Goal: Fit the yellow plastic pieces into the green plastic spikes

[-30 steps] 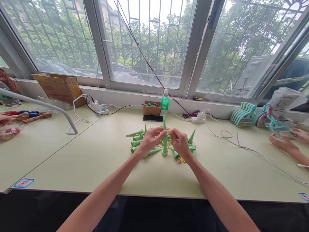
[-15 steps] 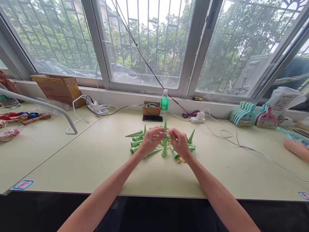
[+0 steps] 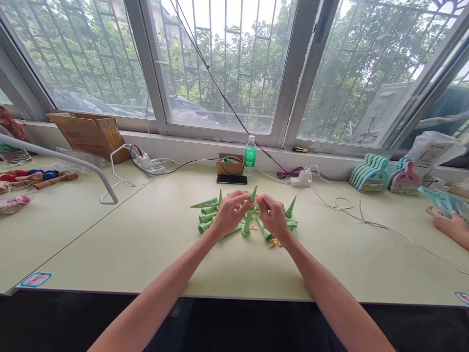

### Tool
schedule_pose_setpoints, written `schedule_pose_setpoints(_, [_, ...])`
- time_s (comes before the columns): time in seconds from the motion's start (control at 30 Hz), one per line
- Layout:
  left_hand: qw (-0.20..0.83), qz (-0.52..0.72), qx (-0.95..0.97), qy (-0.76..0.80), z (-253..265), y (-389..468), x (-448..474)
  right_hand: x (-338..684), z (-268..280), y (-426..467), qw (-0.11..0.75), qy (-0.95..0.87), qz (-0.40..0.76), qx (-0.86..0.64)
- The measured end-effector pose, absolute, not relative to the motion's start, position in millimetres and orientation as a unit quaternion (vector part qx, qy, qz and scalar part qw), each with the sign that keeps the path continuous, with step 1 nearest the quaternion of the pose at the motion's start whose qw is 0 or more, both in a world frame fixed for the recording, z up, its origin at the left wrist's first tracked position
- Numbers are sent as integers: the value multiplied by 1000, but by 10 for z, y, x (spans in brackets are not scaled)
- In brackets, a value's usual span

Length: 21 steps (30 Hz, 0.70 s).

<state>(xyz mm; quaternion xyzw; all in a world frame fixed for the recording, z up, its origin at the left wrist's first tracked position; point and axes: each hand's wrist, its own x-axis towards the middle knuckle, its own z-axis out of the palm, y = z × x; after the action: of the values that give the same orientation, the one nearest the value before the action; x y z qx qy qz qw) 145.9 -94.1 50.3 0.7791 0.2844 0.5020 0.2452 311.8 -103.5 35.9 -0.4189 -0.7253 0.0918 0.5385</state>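
My left hand [image 3: 231, 211] pinches a pointed green plastic spike [image 3: 253, 194] near its lower part, the tip up and leaning right. Right beside it, my right hand [image 3: 271, 215] has its fingers closed at the spike's side; whatever lies between them is hidden. Below the hands another green spike [image 3: 246, 227] stands on its wide collar. More green spikes [image 3: 208, 209] and ribbed hollow pieces lie around both hands. Small yellow plastic parts [image 3: 275, 242] sit by my right wrist, partly covered.
Behind the pile are a phone [image 3: 232, 179], a small cardboard box [image 3: 230, 166] and a bottle [image 3: 250, 155]. White cables [image 3: 361, 220] cross the table's right side. Another person's hand [image 3: 449, 222] handles a turquoise item at far right. Wooden toys [image 3: 47, 178] lie at left.
The held spike has come down a little and now leans right. The standing spike below shows slightly further left and tilted. At far right, the other person's hand and turquoise item have moved.
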Motion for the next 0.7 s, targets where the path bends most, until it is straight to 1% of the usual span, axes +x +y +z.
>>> schedule_pose_setpoints(0.7, [166, 516, 801, 254, 460, -914, 1440, 3117, 380, -1040, 543, -722, 90, -419])
